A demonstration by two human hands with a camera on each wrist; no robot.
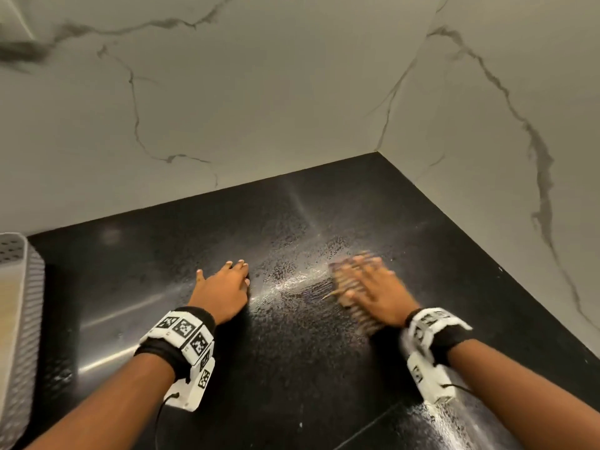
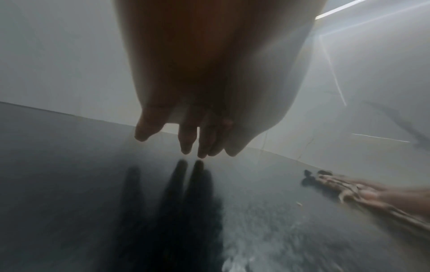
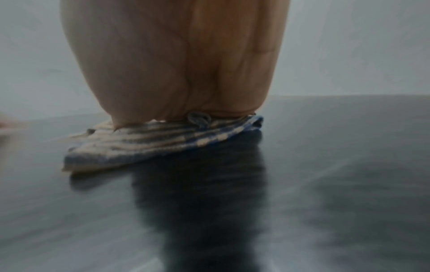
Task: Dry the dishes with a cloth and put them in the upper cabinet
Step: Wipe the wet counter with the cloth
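A folded striped cloth (image 1: 349, 287) lies flat on the black countertop (image 1: 292, 368), blurred by motion. My right hand (image 1: 373, 287) presses down on the cloth with flat fingers; in the right wrist view the palm (image 3: 177, 64) sits on the blue-and-beige cloth (image 3: 158, 145). My left hand (image 1: 227, 280) rests open on the counter to the left of a wet streak (image 1: 292, 280), fingers straight and tips touching the surface (image 2: 186, 147). The cloth (image 2: 349, 189) shows at the right of the left wrist view. No dishes are in view.
A perforated white rack (image 1: 16, 319) stands at the left edge of the counter. Marble-patterned walls (image 1: 259, 108) meet in a corner behind and to the right. Water droplets speckle the counter's middle and lower right (image 1: 454, 427).
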